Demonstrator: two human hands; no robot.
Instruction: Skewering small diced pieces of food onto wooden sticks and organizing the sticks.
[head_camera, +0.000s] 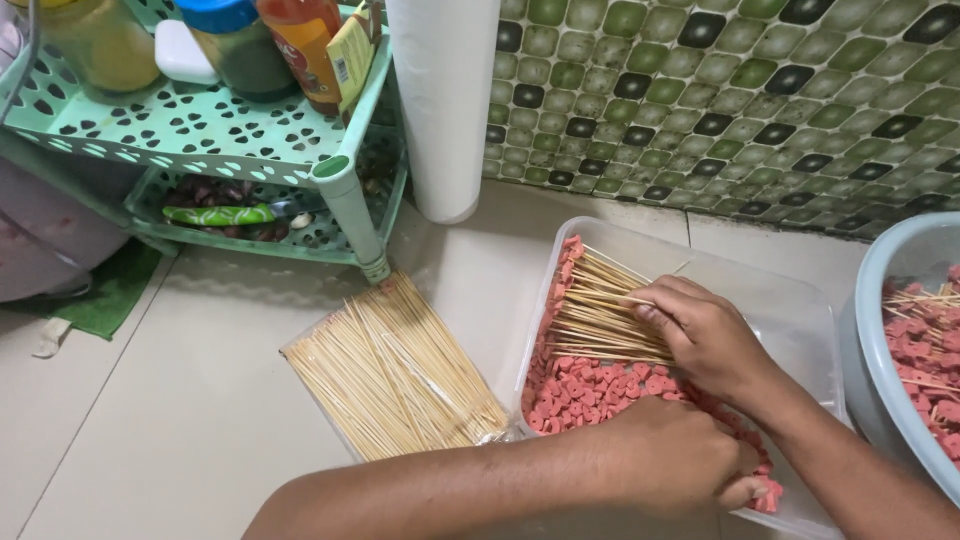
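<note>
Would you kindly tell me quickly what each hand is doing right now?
Left hand: closed around a pink sausage piece in the clear tub.
Right hand: gripping the skewer bundle in the tub.

Both hands (690, 400) low, fingers curled

Clear plastic packet of bamboo skewers (392, 378) flat on the floor, just left of the clear tub. On the green rack's top shelf: yellow sachet (351, 56) leaning on an orange bottle with a label (303, 48), blue-lidded jar (236, 42), yellow-filled jar (98, 42). No signs, no screens.
</note>
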